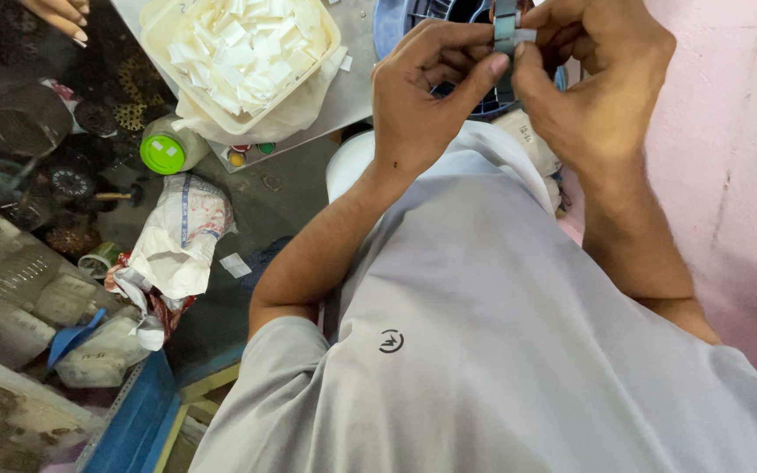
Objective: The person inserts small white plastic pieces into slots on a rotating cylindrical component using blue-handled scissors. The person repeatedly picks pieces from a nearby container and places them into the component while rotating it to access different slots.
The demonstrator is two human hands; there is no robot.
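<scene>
My left hand (431, 88) and my right hand (597, 79) meet at the top of the view, in front of my grey shirt. Between their thumbs and fingertips they pinch a small grey metal part (505, 26) with a white paper strip against it. Most of the part is hidden by my fingers. Behind the hands stands a blue plastic basket (396, 31).
A cream tub (161, 35) full of white paper slips sits on a grey board at top left. Below it are a green-capped bottle (164, 151), a crumpled white bag (177, 245) and dark metal parts. Another person's fingers (61, 13) show at top left. A pink wall (729, 131) runs along the right.
</scene>
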